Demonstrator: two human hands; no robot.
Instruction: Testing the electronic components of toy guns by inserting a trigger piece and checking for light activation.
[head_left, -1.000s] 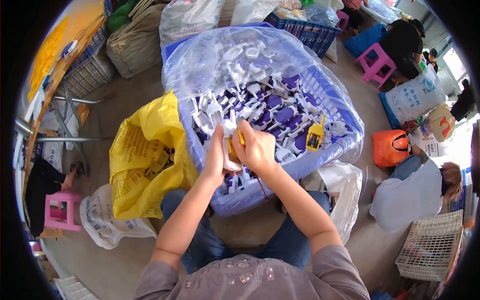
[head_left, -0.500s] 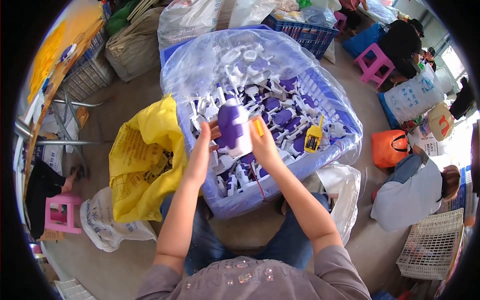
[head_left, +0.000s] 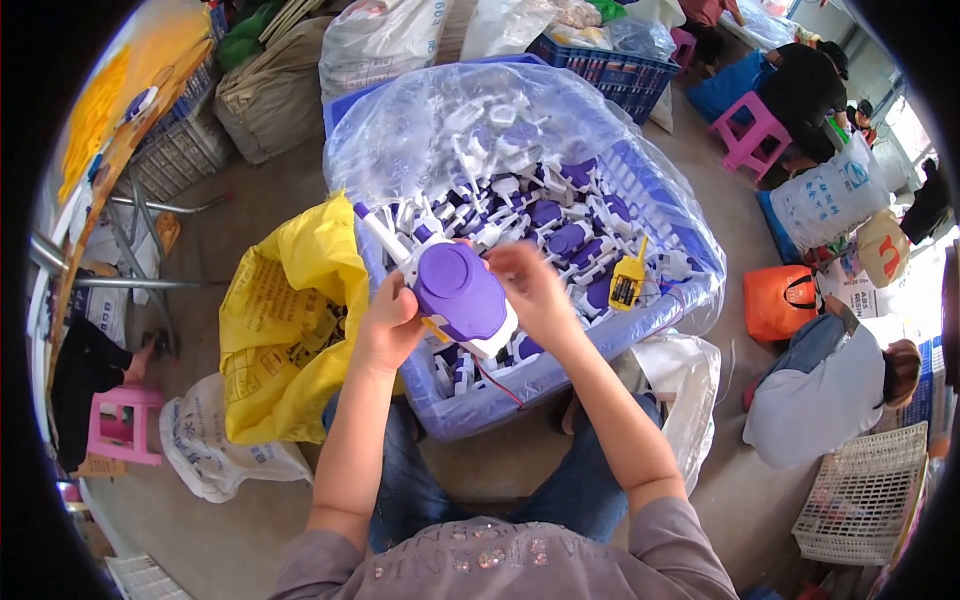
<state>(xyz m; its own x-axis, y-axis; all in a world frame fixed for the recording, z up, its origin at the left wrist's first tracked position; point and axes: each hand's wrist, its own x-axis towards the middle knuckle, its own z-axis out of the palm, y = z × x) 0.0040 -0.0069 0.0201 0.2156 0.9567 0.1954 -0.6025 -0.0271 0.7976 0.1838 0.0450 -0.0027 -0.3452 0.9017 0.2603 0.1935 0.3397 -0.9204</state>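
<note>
I hold a purple-and-white plastic toy gun point(head_left: 455, 290) above the near edge of a blue crate point(head_left: 520, 395). My left hand point(head_left: 388, 322) grips its left side. My right hand point(head_left: 533, 285) holds its right side, fingers curled at the top. A thin red wire point(head_left: 497, 380) hangs from the toy. The crate is lined with clear plastic point(head_left: 450, 125) and filled with several more purple-and-white toy pieces point(head_left: 560, 225). A small yellow part point(head_left: 627, 284) stands among them.
A yellow bag point(head_left: 285, 330) lies left of the crate, a white bag point(head_left: 220, 455) below it. A pink stool point(head_left: 118, 425) stands far left. At right a seated person point(head_left: 830, 385), an orange bag point(head_left: 782, 300) and a white basket point(head_left: 865, 495).
My hands lifted a toy out of the crate and raised it. It has been turned so its purple round body faces up, closer to me.
</note>
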